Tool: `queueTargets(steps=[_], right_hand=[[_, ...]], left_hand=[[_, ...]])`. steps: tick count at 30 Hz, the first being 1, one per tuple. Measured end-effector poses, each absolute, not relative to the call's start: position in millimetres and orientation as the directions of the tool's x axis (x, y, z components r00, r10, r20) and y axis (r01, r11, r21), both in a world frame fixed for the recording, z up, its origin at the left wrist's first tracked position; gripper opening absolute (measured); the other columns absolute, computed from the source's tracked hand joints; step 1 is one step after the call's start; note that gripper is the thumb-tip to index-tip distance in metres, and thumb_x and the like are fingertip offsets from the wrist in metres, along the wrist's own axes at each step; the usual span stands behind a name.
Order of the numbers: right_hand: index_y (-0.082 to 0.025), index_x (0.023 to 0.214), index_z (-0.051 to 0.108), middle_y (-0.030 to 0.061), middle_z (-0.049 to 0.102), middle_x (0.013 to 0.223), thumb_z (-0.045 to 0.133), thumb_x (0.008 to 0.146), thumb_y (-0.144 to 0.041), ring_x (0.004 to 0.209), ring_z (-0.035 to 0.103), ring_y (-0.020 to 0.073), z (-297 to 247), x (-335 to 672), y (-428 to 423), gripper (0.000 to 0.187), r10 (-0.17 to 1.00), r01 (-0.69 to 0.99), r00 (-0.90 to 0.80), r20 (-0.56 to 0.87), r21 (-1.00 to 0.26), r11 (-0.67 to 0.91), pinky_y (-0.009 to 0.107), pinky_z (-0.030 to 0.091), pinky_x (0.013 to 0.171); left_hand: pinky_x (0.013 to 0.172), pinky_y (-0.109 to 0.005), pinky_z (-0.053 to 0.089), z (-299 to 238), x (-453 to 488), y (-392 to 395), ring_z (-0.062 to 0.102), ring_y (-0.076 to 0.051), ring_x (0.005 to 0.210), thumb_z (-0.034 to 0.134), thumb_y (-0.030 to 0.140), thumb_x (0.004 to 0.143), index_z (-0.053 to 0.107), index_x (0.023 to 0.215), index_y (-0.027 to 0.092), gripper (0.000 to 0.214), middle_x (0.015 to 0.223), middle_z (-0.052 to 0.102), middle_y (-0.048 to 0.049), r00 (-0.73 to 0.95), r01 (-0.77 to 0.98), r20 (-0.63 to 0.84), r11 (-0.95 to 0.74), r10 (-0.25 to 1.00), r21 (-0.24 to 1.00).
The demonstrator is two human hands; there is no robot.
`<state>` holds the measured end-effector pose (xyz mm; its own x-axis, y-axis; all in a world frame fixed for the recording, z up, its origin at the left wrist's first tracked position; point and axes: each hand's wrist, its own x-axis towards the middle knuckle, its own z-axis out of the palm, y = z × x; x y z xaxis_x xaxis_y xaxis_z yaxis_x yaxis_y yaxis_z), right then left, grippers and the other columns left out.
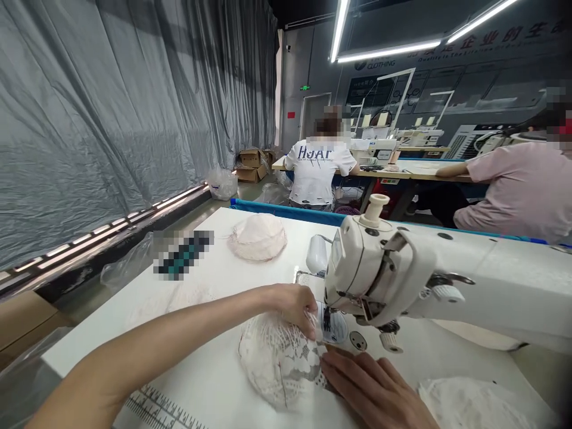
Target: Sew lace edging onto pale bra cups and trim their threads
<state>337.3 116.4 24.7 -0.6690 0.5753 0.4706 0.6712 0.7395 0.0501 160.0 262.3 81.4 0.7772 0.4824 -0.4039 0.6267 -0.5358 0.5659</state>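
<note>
A white lace cup (268, 351), rounded and with a dark thread across it, lies on the white table beside the needle area of the sewing machine (375, 268). My left hand (297, 307) reaches across from the left and pinches the far edge of the lace near the presser foot (328, 322). Flat on the near right edge of the lace rests my right hand (379, 384), its fingers stretched out and close together. The fingertips of the right hand touch the fabric just in front of the machine's needle plate.
Another pale cup (258, 237) sits at the table's back; more white lace (473, 402) lies at the right. A printed ruler (163, 411) marks the front edge. A blurred dark object (183, 256) is at left. Two people sit beyond, near other machines.
</note>
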Motion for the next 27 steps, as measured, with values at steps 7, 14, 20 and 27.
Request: queueTargets(steps=[7,14,20,27], right_hand=[[-0.013,0.11,0.064,0.0106,0.07,0.106,0.053,0.086,-0.05,0.087,0.067,0.0215,21.9,336.9,123.6,0.046,0.512,0.639,-0.739,0.438,0.216,0.738,0.029,0.05,0.064],[-0.019,0.121,0.056,0.008,0.068,0.109,0.041,0.087,-0.015,0.085,0.063,0.0197,24.2,343.5,119.5,0.037,0.633,0.715,-0.579,0.514,-0.053,0.697,0.031,0.045,0.065],[-0.024,0.115,0.058,0.0052,0.07,0.102,0.043,0.083,-0.009,0.072,0.06,0.0178,38.0,357.6,113.8,0.039,0.676,0.744,-0.565,0.473,-0.062,0.665,0.03,0.041,0.06],[-0.022,0.114,0.06,0.0074,0.068,0.102,0.041,0.09,-0.015,0.079,0.059,0.0188,22.5,351.4,109.3,0.032,0.675,0.707,-0.66,0.33,-0.032,0.706,0.032,0.039,0.065]], left_hand=[[0.064,-0.029,0.037,73.0,161.0,244.0,0.05,-0.016,0.069,0.042,0.012,0.087,0.059,0.078,0.015,0.02,0.069,0.054,-0.0034,0.619,0.746,-0.025,-0.577,0.785,0.332],[0.075,-0.032,0.037,35.3,143.7,182.1,0.054,-0.013,0.08,0.056,0.02,0.086,0.061,0.082,0.018,0.007,0.088,0.06,0.0003,0.815,0.461,0.323,-0.876,0.48,0.139],[0.075,-0.033,0.037,30.6,140.1,181.2,0.054,-0.014,0.08,0.061,0.025,0.083,0.059,0.084,0.017,0.008,0.094,0.06,0.0,0.804,0.464,0.388,-0.883,0.45,0.063],[0.077,-0.032,0.038,31.2,140.5,178.0,0.055,-0.014,0.08,0.06,0.022,0.084,0.059,0.083,0.017,0.006,0.094,0.06,-0.0005,0.802,0.482,0.402,-0.876,0.443,0.004]])
